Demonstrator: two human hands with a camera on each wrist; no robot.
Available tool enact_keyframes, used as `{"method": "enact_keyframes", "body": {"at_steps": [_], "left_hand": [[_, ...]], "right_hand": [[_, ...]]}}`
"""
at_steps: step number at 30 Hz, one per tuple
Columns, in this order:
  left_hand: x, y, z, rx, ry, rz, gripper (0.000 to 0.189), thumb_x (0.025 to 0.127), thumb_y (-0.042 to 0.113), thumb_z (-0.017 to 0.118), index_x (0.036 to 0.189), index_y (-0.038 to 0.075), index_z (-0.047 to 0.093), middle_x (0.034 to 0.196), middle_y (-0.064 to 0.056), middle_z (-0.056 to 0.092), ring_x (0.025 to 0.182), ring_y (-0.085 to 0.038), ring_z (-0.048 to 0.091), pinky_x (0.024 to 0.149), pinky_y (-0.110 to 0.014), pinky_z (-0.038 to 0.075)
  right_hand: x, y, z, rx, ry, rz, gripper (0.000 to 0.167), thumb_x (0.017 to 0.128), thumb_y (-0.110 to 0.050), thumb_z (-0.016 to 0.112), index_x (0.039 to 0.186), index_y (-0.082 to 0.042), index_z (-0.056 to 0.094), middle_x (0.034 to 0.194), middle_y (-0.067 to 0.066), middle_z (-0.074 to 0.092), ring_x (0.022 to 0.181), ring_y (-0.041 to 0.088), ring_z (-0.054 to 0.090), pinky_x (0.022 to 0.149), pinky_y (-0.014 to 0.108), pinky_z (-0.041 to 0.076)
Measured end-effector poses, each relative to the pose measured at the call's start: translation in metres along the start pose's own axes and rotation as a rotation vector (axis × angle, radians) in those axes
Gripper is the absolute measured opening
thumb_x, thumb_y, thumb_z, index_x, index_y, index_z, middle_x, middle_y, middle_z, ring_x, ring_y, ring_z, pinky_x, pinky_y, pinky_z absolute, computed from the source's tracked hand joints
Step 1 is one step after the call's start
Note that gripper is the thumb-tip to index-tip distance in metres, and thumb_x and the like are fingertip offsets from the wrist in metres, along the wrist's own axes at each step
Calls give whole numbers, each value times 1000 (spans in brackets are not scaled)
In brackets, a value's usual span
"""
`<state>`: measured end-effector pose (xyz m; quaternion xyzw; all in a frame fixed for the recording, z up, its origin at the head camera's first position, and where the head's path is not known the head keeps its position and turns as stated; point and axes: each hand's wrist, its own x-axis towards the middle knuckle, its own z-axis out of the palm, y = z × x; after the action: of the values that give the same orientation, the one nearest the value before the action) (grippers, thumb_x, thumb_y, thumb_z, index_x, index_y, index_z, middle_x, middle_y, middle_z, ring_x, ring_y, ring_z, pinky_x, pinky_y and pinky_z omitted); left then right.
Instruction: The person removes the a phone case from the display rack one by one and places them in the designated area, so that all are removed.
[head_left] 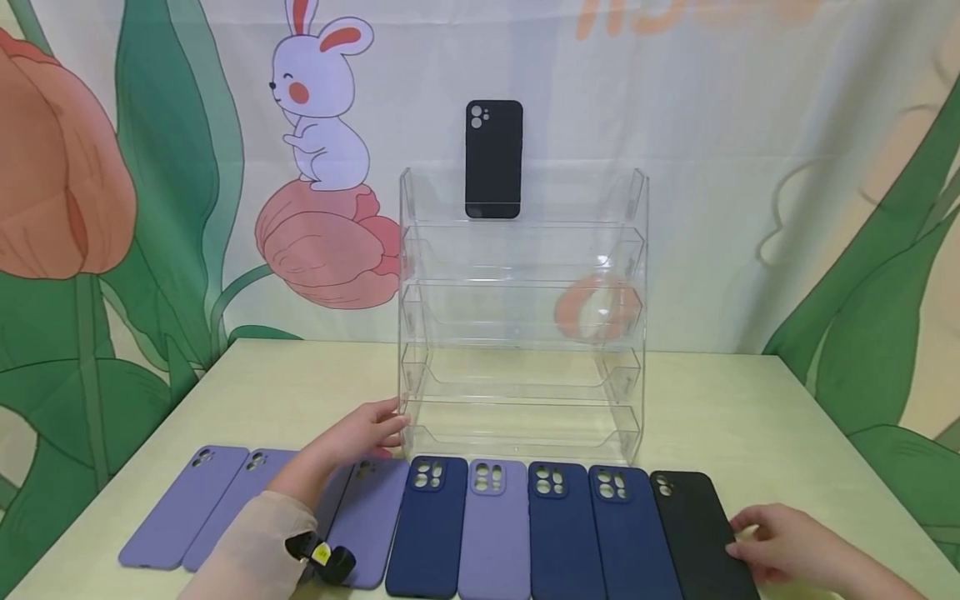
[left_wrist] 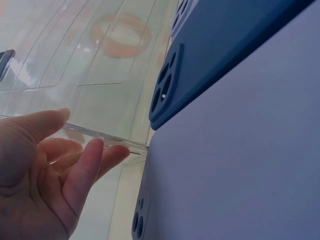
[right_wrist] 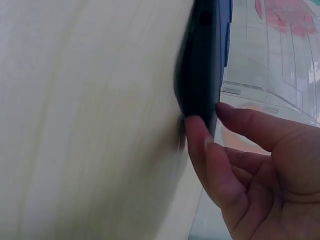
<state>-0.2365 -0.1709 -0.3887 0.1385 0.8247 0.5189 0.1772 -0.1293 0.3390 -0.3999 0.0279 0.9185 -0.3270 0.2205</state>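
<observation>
A clear tiered display rack (head_left: 525,396) stands on the table, and my left hand (head_left: 371,433) holds its lower left side. In the left wrist view the thumb and fingers of that hand (left_wrist: 65,165) lie on either side of the rack's clear panel (left_wrist: 107,136). At the right end of a row of phone cases lies a black phone case (head_left: 701,533). My right hand (head_left: 791,546) pinches its right edge; the right wrist view shows thumb and fingers on the black case (right_wrist: 200,75). Another black phone case (head_left: 493,158) stands upright in the rack's top tier.
Left of the held case lie dark blue cases (head_left: 626,533), a purple case (head_left: 493,529) and more purple cases (head_left: 187,508), close together before the rack. My left sleeve (head_left: 251,542) hides part of the row. A printed cloth (head_left: 712,275) hangs behind the table (head_left: 750,408).
</observation>
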Motion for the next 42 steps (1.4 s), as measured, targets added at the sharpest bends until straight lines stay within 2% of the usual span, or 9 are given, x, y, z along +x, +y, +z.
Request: {"method": "enact_keyframes", "body": {"at_steps": [5, 7, 10, 15, 20, 27, 33, 42], "left_hand": [[1, 1, 0, 1, -2, 0, 59, 99, 25, 47, 145, -3, 23, 135, -28, 43, 114, -38, 53, 82, -42, 51], [1, 1, 0, 3, -7, 4, 60, 99, 24, 46, 145, -6, 21, 136, -29, 41, 114, -38, 53, 82, -42, 51], [1, 2, 0, -5, -15, 10, 58, 100, 20, 44, 144, -8, 18, 136, -31, 39, 114, -40, 52, 82, -42, 51], [0, 3, 0, -10, -19, 14, 58, 100, 19, 44, 144, -8, 17, 136, -32, 38, 114, -41, 52, 82, -43, 51], [-1, 2, -1, -7, -24, 17, 62, 100, 25, 45, 145, -7, 18, 135, -31, 40, 113, -40, 52, 82, -43, 51], [0, -1, -1, -11, -20, 11, 57, 100, 21, 44, 145, -5, 21, 135, -30, 41, 113, -40, 52, 83, -43, 51], [-2, 1, -1, -20, -23, 21, 55, 101, 19, 43, 145, -6, 20, 135, -32, 40, 114, -42, 51, 83, -45, 50], [2, -2, 0, -27, -25, 22, 57, 99, 25, 46, 146, -1, 25, 134, -29, 43, 114, -41, 52, 84, -45, 50]], "right_hand": [[3, -3, -2, -65, 23, 18, 32, 82, -17, 71, 103, 5, 59, 69, 4, 60, 60, 18, 57, 55, 31, 50], [5, -7, -5, -89, 30, -10, 35, 83, -18, 70, 105, 6, 59, 71, 3, 61, 61, 18, 58, 56, 32, 50], [7, -13, -12, -83, 46, -107, 39, 86, -20, 67, 110, 10, 57, 75, 2, 62, 65, 18, 60, 58, 32, 50], [9, -27, -18, 3, 67, -332, 42, 90, -20, 62, 114, 13, 54, 83, 5, 65, 73, 19, 63, 64, 29, 51], [15, -50, -21, 62, 119, -446, 39, 92, -20, 60, 117, 10, 54, 91, 8, 67, 82, 17, 64, 71, 26, 51], [24, -83, -28, 120, 167, -502, 40, 93, -23, 58, 119, 7, 54, 100, 11, 66, 89, 21, 64, 75, 26, 52], [35, -112, -36, 181, 223, -544, 39, 94, -23, 58, 120, 5, 55, 101, 12, 66, 89, 16, 63, 77, 30, 52], [47, -148, -47, 254, 208, -561, 40, 94, -26, 58, 121, 3, 55, 104, 13, 65, 92, 14, 63, 80, 26, 51]]}}
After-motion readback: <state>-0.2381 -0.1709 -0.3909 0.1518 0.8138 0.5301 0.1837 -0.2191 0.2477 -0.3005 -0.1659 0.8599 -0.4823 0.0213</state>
